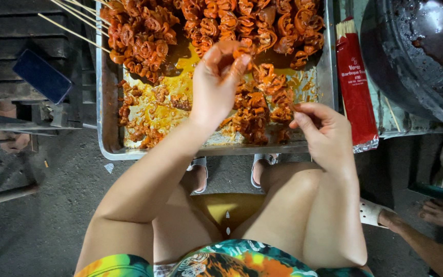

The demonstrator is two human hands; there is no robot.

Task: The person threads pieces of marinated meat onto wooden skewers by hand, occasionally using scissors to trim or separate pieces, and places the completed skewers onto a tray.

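Both hands [216,82] pinch orange meat [242,54].

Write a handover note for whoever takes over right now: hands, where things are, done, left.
Left hand: fingertips pinched on a piece of orange marinated meat above the metal tray.
Right hand: at the tray's near edge, fingers closed at the loose meat pile; a stick in it cannot be made out.
Done: filled skewers stacked at the tray's far side.
Left: the loose pile in the near half.
Red pack of bamboo sticks lies right of the tray.
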